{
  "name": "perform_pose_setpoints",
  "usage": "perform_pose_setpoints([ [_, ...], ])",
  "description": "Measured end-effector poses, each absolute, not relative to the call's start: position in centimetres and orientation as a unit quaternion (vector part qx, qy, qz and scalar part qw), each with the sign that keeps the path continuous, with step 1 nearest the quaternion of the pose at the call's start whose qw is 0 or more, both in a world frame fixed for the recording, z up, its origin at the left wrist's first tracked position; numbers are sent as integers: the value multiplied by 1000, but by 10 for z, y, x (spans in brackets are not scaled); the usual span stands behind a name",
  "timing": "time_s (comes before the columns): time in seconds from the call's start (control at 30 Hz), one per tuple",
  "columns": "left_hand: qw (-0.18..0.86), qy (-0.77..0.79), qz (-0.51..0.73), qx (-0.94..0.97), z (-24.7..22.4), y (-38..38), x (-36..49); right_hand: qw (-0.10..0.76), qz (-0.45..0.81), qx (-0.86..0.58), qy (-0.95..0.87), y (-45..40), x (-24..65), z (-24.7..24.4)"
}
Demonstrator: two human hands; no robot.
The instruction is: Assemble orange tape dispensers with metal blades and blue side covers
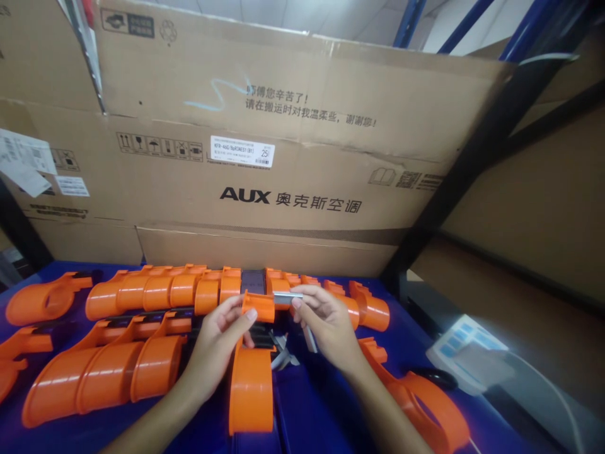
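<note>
My left hand point(227, 328) pinches an orange plastic piece point(259, 308) between thumb and fingers. Just below it is a wide orange ring point(252, 391); I cannot tell whether the two are one part. A short silver metal strip point(287, 296) is gripped in my right hand point(326, 321), its left end up against the orange piece. Another slim metal piece point(311, 339) sticks down beneath the right fingers. Between the hands, lower down, are dark bars and a grey metallic object point(283, 354) whose kind I cannot make out.
Several orange rings with arms stand in rows on the blue surface point(312, 416), at the back point(155, 290) and front left point(108, 372). More lie at right point(435, 403). A large cardboard box point(283, 157) walls off the back. A white-and-blue box point(467, 353) sits beside a dark post.
</note>
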State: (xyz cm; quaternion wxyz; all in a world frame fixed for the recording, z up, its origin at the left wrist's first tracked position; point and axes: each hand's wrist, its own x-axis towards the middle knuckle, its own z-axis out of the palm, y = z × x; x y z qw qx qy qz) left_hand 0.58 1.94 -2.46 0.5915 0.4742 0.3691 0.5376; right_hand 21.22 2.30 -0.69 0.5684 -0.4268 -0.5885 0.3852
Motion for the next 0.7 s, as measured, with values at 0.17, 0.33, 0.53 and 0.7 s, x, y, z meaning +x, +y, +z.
perform_pose_setpoints([
  [0.17,594,359,543,473,-25,17,8,567,369,-417,-607,21,210,-6],
  [0.33,601,354,546,464,-27,18,7,590,356,-426,-587,23,212,-6],
  [0.53,587,347,552,480,-27,18,7,587,348,-432,-590,24,213,-7],
  [0.7,588,359,553,468,-27,20,6,577,342,-436,-600,23,211,-7],
])
